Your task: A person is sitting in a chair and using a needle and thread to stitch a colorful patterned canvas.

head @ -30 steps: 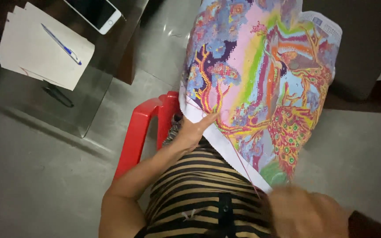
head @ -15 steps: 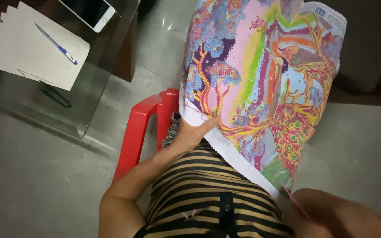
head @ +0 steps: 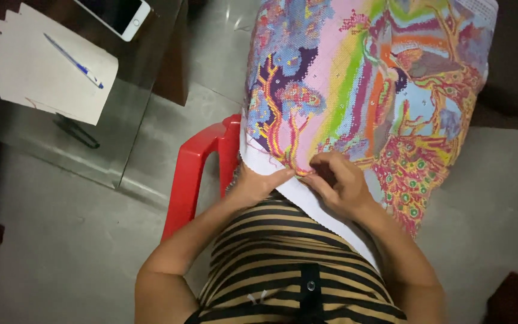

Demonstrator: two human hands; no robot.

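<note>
while the cross-stitch cloth (head: 367,90) drapes over the lap, nearly all stitched in colour, a white strip (head: 307,201) at its near edge stays bare. left hand (head: 256,185) pinches that edge; right hand (head: 337,180) grip narrow, fingertips on cloth, needle not discernible.

Needle too small; embroidery (head: 361,90) top cropped

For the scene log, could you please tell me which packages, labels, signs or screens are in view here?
Phone: top edge, on the glass table left of the embroidered cloth; white rounded rectangle, dark unlit screen.
Papers: beside the phone, white sheets, blue pen on top.
No packages or signs.
</note>
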